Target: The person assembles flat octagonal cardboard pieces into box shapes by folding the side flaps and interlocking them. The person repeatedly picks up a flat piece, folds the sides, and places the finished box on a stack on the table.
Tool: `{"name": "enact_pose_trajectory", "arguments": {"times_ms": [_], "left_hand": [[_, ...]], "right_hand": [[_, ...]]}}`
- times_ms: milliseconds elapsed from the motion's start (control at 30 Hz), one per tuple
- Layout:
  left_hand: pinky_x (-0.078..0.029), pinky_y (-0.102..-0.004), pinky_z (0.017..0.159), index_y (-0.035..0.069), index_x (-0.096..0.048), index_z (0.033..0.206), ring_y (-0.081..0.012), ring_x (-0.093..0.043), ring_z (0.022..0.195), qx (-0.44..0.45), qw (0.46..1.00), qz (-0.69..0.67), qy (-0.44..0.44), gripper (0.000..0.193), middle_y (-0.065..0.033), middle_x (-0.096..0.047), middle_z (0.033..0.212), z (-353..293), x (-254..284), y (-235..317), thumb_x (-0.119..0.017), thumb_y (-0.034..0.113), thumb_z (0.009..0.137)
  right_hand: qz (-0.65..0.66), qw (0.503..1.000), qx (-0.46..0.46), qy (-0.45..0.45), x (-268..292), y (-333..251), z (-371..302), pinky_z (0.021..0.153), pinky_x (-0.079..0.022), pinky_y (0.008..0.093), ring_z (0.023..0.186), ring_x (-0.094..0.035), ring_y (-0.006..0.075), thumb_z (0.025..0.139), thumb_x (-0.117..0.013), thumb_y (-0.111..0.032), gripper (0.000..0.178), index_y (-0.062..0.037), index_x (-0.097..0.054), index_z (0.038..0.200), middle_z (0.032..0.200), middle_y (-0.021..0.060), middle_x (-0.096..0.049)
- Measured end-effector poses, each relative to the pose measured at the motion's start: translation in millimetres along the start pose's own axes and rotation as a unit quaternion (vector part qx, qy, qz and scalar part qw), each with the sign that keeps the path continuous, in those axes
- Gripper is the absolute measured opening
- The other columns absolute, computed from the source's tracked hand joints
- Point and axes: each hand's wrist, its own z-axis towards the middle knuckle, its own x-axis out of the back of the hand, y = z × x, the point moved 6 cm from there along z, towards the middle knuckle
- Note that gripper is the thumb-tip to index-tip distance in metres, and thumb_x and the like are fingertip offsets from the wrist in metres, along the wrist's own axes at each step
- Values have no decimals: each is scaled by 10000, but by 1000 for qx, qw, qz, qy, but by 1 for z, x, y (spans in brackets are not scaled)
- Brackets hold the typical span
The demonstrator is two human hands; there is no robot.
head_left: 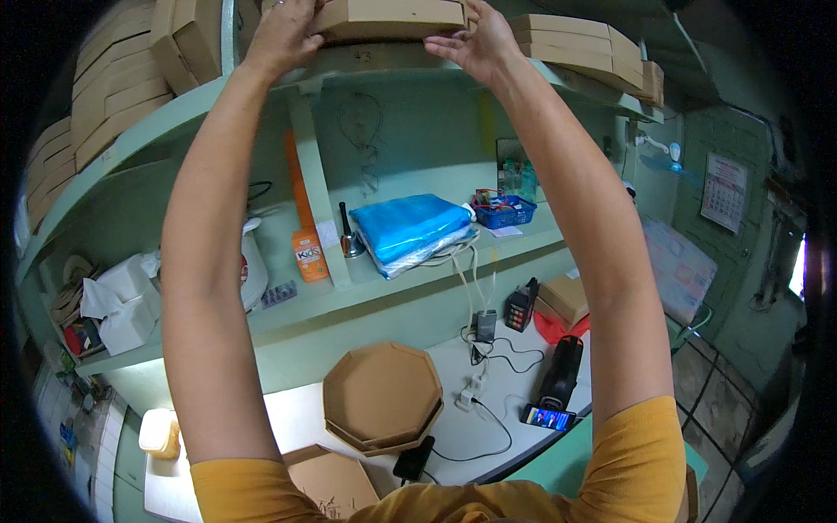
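Both my arms reach up to the top shelf, where a flat brown cardboard box (pixel 392 13) sits between my hands at the upper edge of the view. My left hand (pixel 288 39) grips the left end of the box. On the right end, my right hand (pixel 479 44) holds it with the thumb on the side and fingers under the lower corner. The top of the box is cut off by the view. Below, an octagonal cardboard box (pixel 382 388) lies on the white table, with another open cardboard piece (pixel 327 479) close to me.
More folded boxes (pixel 575 48) line the shelf at right, and stacked boxes (pixel 113 83) fill its left. On the lower shelf are a blue plastic-wrapped pack (pixel 410 222), a handbell (pixel 351 240) and a blue basket (pixel 506 213). Cables, a phone (pixel 549 417) and a tub (pixel 159 434) lie below.
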Motion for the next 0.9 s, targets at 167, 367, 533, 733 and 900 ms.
{"name": "enact_pose_trajectory", "arguments": {"times_ms": [167, 367, 533, 733, 900], "left_hand": [[-379, -474, 807, 30, -410, 974, -407, -454, 923, -7, 999, 13, 30, 471, -201, -438, 943, 14, 25, 17, -679, 42, 588], [-373, -452, 756, 43, -403, 963, -380, -456, 877, -52, 994, -2, 100, 442, -177, -429, 912, 33, 62, 45, -624, -6, 584], [-383, -440, 764, 48, -399, 983, -355, -468, 875, -51, 990, -27, 130, 466, -154, -435, 908, 53, 94, 88, -647, -5, 591], [-394, -454, 814, 65, -406, 1027, -352, -481, 931, -64, 975, -120, 178, 497, -153, -444, 943, 67, 117, 173, -684, 29, 617], [-434, -430, 925, 39, -444, 1177, -355, -521, 1081, -57, 939, -251, 227, 589, -148, -535, 1112, 54, 114, 282, -749, 93, 676]], "right_hand": [[4, 1000, 26, 2, -2, -23, -20, 1057, -337, 514, 1320, -264, 511, 917, -460, -493, 918, -19, 94, 1474, 1522, 250, 51], [-30, 996, 81, 36, 23, -65, -47, 1086, -313, 541, 1330, -236, 515, 950, -414, -491, 846, 34, 11, 1458, 1498, 285, -64], [-38, 991, 90, 90, 73, -128, -98, 1080, -300, 569, 1320, -242, 521, 953, -415, -481, 774, -94, -6, 1484, 1457, 348, -96], [-69, 967, 144, 196, 140, -247, -206, 1089, -284, 557, 1307, -295, 491, 950, -407, -492, 773, -167, 32, 1498, 1459, 335, -133], [-139, 977, 54, 151, 193, -316, -345, 1067, -346, 501, 1308, -363, 398, 938, -390, -541, 727, -123, -145, 1479, 1487, 225, -227]]}}
